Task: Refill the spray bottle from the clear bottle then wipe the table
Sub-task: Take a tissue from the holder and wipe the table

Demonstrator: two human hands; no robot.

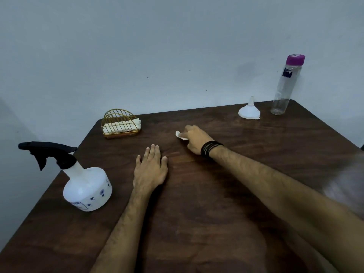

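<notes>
A white spray bottle (87, 189) with a black trigger head stands near the left edge of the dark wooden table (216, 194). The clear bottle (283, 89) with a purple cap stands upright at the far right corner. My right hand (194, 138) grips a small white tissue (180, 135) against the tabletop, past the table's middle. My left hand (150, 170) lies flat on the table with straight fingers, to the right of the spray bottle and holding nothing.
A white funnel (249, 111) sits mouth down just left of the clear bottle. A gold wire holder (120, 124) with folded tissues stands at the far left of the table. A pale wall runs behind the table.
</notes>
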